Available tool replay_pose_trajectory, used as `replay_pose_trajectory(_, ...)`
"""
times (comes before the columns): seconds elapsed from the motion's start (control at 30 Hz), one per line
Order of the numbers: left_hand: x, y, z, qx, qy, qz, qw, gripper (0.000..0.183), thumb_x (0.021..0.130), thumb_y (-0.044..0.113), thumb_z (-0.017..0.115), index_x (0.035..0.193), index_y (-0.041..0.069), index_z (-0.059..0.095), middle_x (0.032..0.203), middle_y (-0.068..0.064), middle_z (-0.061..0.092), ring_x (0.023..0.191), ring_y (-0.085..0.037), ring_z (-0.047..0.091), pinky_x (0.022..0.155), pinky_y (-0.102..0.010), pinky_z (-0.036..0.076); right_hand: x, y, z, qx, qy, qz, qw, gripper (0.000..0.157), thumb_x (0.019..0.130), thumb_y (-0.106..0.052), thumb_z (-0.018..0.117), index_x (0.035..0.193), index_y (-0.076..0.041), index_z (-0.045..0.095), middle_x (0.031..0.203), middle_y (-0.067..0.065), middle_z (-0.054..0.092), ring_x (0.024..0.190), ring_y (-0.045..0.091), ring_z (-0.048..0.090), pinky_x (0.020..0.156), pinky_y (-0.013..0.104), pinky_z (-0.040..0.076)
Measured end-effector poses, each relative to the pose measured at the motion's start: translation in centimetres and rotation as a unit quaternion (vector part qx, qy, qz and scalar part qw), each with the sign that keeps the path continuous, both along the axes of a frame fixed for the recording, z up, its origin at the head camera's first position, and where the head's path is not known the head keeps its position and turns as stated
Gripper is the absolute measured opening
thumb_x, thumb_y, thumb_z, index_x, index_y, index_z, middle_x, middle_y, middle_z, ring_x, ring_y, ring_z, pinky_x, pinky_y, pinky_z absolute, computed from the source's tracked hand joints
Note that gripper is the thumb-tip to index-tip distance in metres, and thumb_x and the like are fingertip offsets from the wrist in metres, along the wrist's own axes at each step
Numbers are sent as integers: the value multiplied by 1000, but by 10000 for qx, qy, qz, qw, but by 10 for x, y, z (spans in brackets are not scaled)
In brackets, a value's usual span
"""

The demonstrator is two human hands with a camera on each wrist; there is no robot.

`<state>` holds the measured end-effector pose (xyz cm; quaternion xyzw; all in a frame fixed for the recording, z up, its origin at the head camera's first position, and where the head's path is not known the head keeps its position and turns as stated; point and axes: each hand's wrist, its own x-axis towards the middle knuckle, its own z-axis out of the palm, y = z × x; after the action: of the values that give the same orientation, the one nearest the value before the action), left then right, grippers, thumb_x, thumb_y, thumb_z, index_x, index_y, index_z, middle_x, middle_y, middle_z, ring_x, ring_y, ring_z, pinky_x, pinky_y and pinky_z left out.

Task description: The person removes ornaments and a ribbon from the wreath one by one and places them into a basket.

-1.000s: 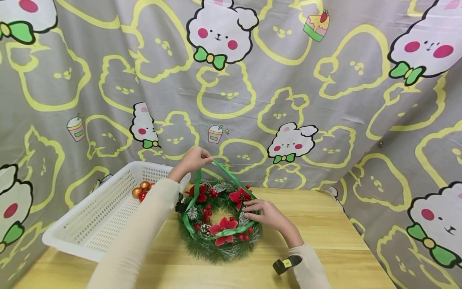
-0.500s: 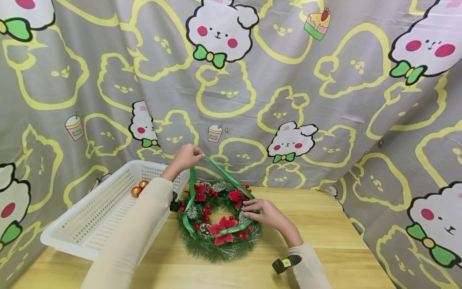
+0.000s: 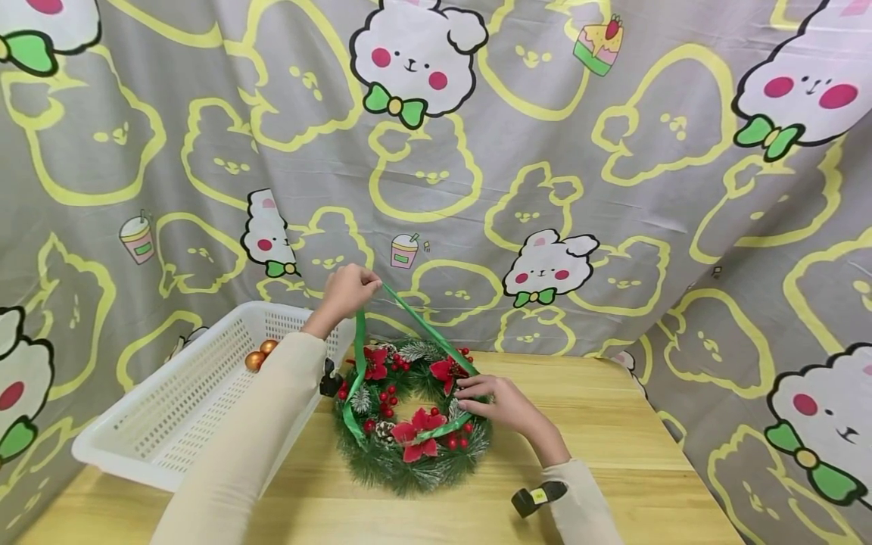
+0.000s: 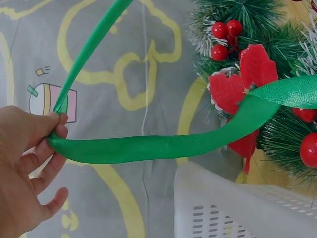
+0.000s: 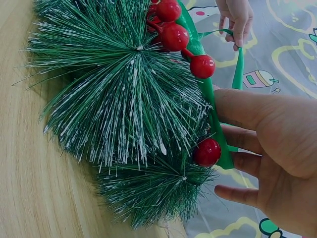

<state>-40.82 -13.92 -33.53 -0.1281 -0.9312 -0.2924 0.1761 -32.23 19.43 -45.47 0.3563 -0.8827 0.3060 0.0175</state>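
A green ribbon loops over a Christmas wreath with red poinsettias, red berries and frosted pine needles. My left hand is raised behind the wreath's left side, pinching the ribbon between thumb and fingertips. From that pinch, one length drops to the wreath's left side and another slants down to the right, as the left wrist view shows the ribbon bending there. My right hand is at the wreath's right side. In the right wrist view, its thumb and fingers hold the ribbon beside a red berry; some fingertips are hidden behind it.
Left of the wreath stands a white perforated plastic basket, with shiny copper-coloured balls visible inside; my left sleeve covers part of it. A wooden table bears everything. A grey cartoon-print curtain hangs close behind.
My left hand has moved left and slightly up, drawing the ribbon with it. My sleeve now hides the red ball in the basket. The right hand stays nearly still.
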Motion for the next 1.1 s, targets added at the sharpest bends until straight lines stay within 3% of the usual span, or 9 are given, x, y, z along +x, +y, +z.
replay_pose_trajectory(0.1,-1,1,2,34,95,47,9999,25,102,21,62,102,5,81,66,-9,70,50,-15,46,55,-31,34,0,0,0,-1,18,-2,10000,27,98,-23,68,118,-7,77,135,14,67,126,37,62,99,51,52)
replay_pose_trajectory(0.2,-1,-1,5,108,289,236,9992,24,102,19,62,101,5,81,75,-12,75,57,-18,55,58,-34,42,0,-1,0,30,30,14,10000,27,98,-23,68,118,-7,77,134,14,68,125,37,62,100,52,52)
replay_pose_trajectory(0.3,-1,-2,8,197,442,417,9980,24,102,18,61,99,6,81,83,-13,77,68,-25,63,79,-44,49,-1,-1,0,21,25,-1,10000,27,98,-22,68,118,-7,77,134,14,68,126,37,62,100,52,52)
replay_pose_trajectory(0.37,-1,-4,10,282,477,500,9972,25,102,19,60,101,5,80,84,-14,77,74,-29,65,92,-51,47,-1,-1,0,13,16,-32,10000,26,98,-22,68,118,-8,77,134,14,68,127,37,61,101,52,51)
replay_pose_trajectory(0.47,-2,-7,12,397,557,698,9952,26,102,19,59,103,3,80,89,-15,77,78,-31,67,97,-53,46,-1,0,0,-3,-7,-65,10000,26,98,-23,69,118,-9,77,135,13,68,127,37,61,100,52,52)
replay_pose_trajectory(0.6,-1,-14,14,614,739,1038,9899,25,102,18,60,107,2,79,96,-17,78,82,-33,69,86,-49,50,-2,0,-1,-14,-41,-54,10000,27,98,-24,69,119,-10,77,135,12,67,128,37,61,100,52,52)
replay_pose_trajectory(0.87,2,-25,16,829,776,1080,9876,26,102,18,60,108,1,78,98,-18,77,80,-33,67,80,-47,48,-3,1,-2,-8,-40,-75,10000,27,98,-25,69,118,-10,78,135,12,68,127,36,61,100,52,52)
replay_pose_trajectory(1.0,3,-32,17,826,535,1077,9893,26,102,21,60,110,3,78,100,-18,77,79,-32,67,69,-38,46,-3,0,-2,8,-57,-70,10000,27,98,-26,69,119,-11,77,135,12,67,128,36,61,101,52,51)
replay_pose_trajectory(1.1,4,-39,19,695,117,820,9941,27,102,21,60,110,2,78,113,-19,75,89,-34,69,63,-32,42,-3,0,-1,9,-58,-77,10000,27,98,-26,69,118,-11,77,135,12,67,128,37,61,101,53,51)
